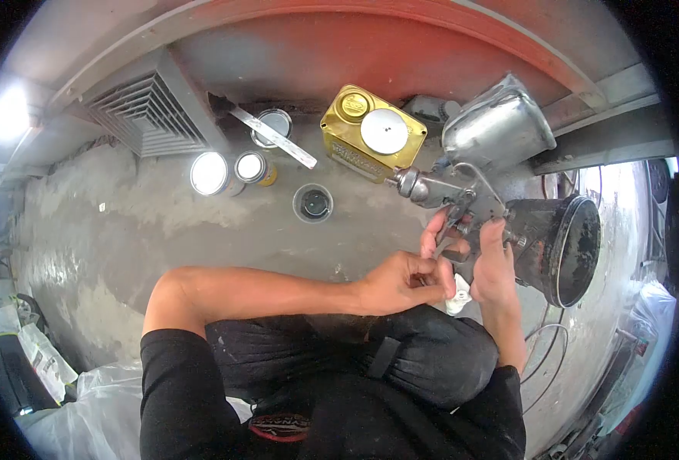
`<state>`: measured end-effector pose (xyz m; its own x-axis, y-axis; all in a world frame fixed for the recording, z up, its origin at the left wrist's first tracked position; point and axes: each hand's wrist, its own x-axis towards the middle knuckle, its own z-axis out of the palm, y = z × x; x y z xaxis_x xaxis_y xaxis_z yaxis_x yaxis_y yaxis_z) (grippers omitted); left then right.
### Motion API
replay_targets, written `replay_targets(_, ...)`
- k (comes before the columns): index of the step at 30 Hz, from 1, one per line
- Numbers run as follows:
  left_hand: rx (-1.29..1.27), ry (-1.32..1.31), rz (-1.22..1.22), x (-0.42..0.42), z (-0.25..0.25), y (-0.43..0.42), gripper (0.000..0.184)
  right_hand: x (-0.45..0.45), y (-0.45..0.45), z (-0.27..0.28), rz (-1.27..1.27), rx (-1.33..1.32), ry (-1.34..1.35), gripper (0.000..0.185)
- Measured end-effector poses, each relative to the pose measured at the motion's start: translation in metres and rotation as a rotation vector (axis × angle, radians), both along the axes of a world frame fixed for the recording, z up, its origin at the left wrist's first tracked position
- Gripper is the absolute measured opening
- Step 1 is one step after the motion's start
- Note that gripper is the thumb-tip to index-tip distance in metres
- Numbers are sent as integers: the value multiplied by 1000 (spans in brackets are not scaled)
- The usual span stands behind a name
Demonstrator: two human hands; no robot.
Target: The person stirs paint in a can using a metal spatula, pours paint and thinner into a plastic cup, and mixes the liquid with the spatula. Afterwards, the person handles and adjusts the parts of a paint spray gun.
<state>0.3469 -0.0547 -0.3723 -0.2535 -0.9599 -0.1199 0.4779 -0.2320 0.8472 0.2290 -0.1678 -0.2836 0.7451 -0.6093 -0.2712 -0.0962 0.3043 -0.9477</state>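
My right hand [494, 270] is wrapped round the handle of a metal spray gun [424, 188], which points to the left. A dull silver cup [500, 130] sits on top of the gun. My left hand [404, 284] is closed, its fingertips bunched beside the lower end of the handle. A crumpled white piece, perhaps cloth or paper [457, 296], shows right at those fingertips; whether they grip it I cannot tell. Behind the gun handle is a large dark bucket [573, 253], its outside smeared.
A gold rectangular can [362, 157] carries a round white lid [385, 131]. Left of it are several small tins, one with a flat stick [274, 138] across it. A clear cup with dark contents [312, 204] stands on the concrete floor. A hose [560, 353] curls at right.
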Motion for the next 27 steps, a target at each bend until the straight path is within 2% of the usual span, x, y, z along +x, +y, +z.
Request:
replay_targets(3,19,-28,24,1,0,0,9,5,5,1,-105,78,16,87)
replay_targets(7,2,-112,59,0,-3,3,11,4,4,-2,-38,62,-12,84)
replay_targets(12,-14,-81,64,-1,-10,3,11,5,6,-5,-59,-56,27,82)
replay_targets(21,1,-29,66,-2,-9,4,12,-5,-3,-9,43,32,-5,75)
replay_targets(24,-13,-27,63,-3,-9,5,11,0,2,-6,30,31,12,87)
replay_targets(27,-35,69,120,-6,-10,5,11,4,8,-15,-27,-41,-32,84)
